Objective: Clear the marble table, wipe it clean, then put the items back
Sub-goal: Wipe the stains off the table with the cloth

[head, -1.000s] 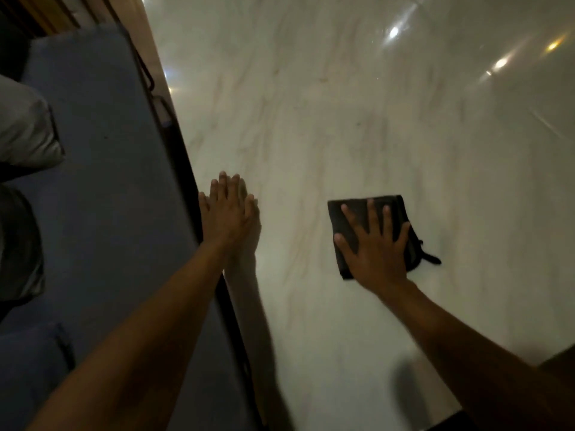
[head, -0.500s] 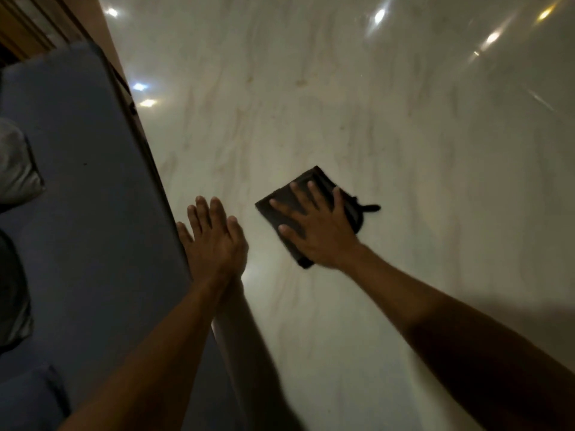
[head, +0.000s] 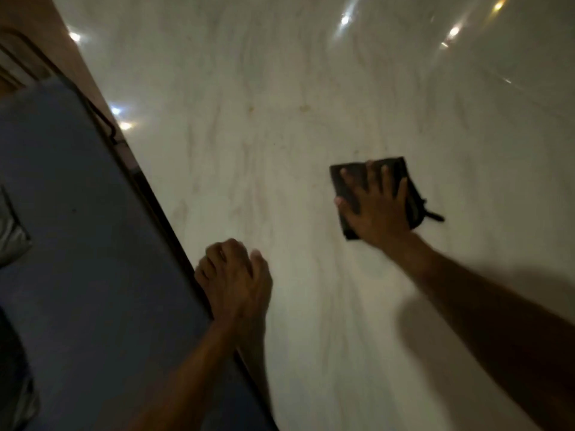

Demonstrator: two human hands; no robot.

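The glossy white marble table point(head: 280, 150) with faint brown veins fills most of the view. A folded dark cloth point(head: 345, 178) lies flat on it at the right, a small loop sticking out of its right corner. My right hand point(head: 376, 206) presses down on the cloth with fingers spread and straight. My left hand point(head: 233, 278) rests on the table's left edge, its fingers bent at the knuckles and holding nothing.
A blue upholstered seat point(head: 77, 228) runs along the table's left edge, with a dark metal frame point(head: 146, 188) between them. A grey cushion point(head: 12, 231) shows at the far left. Ceiling lights reflect off the marble at the top right.
My right hand has slid the cloth to the right across the marble. My left hand's fingers, flat before, have bent at the table edge.
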